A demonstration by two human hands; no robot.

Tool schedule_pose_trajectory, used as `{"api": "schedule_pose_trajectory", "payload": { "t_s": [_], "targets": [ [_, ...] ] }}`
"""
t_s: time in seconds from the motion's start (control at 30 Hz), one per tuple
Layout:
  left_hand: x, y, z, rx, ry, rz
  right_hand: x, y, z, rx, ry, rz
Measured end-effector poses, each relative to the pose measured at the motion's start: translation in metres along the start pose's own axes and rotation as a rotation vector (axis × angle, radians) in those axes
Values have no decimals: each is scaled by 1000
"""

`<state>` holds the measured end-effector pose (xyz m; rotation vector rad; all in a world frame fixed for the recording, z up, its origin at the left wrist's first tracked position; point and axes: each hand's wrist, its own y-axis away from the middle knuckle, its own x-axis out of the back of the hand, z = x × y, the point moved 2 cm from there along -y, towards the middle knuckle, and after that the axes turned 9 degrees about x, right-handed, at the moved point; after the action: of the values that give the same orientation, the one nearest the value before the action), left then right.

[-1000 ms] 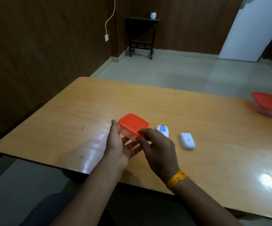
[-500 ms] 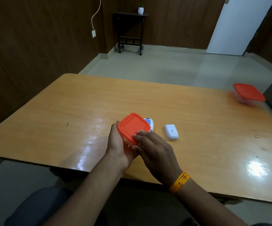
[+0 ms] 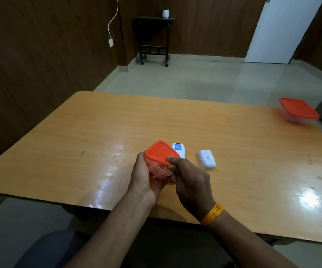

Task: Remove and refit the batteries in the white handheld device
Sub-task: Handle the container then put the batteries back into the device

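Note:
A small clear plastic box with an orange lid (image 3: pixel 161 153) is held tilted above the wooden table (image 3: pixel 233 136). My left hand (image 3: pixel 146 176) cups its body from the left and below. My right hand (image 3: pixel 187 178) pinches the lid's near right edge with thumb and fingers. Just behind the box lies a white handheld device with a blue label (image 3: pixel 179 149), partly hidden by the lid. A second white device (image 3: pixel 207 159) lies to its right on the table. What the box holds cannot be made out.
Another clear box with an orange lid (image 3: pixel 299 111) stands at the table's far right edge, beside a dark object. A black side table with a small white pot stands against the far wall. The table's near edge runs just under my wrists.
The box has been lifted off the table and tilted toward me. My right hand's fingers have shifted from the top of the lid to its edge.

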<state>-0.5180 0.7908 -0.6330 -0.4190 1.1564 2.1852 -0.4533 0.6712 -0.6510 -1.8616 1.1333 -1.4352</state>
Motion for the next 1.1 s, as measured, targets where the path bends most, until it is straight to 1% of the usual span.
{"api": "schedule_pose_trajectory", "payload": {
  "t_s": [0.07, 0.17, 0.23, 0.3, 0.43, 0.57, 0.67, 0.73, 0.8, 0.87, 1.0, 1.1],
  "targets": [
    [-1, 3, 1, 0, -9, -4, -1, -3, 0, -46, 9, 30],
    [0, 9, -1, 28, -21, 6, 2, -14, -1, -112, 55, 122],
    [3, 12, -2, 23, -31, 16, 5, -23, 0, -122, 68, 164],
    [3, 15, 2, -10, -91, 26, 3, -28, 1, -105, 36, 153],
    [4, 19, 19, -51, -175, 26, -12, -27, -6, -45, 0, 56],
    [14, 21, 35, -54, -230, -28, -22, -35, -13, -96, 6, 54],
    [24, 20, 50, -68, -300, -22, -26, -46, -14, -148, 23, 86],
    [33, 16, 64, -57, -363, 33, -32, -54, -11, -184, 24, 86],
    [45, 6, 81, -76, -472, 124, -42, -59, -9, -211, 9, 70],
    [54, -3, 97, -167, -596, 212, -52, -63, -11, -232, -10, 57],
    [61, -10, 112, -458, -890, 371, -69, -76, -7, -315, -73, 98],
    [72, -20, 125, -547, -1026, 469, -76, -86, 9, -455, -108, 144]
  ]
}}
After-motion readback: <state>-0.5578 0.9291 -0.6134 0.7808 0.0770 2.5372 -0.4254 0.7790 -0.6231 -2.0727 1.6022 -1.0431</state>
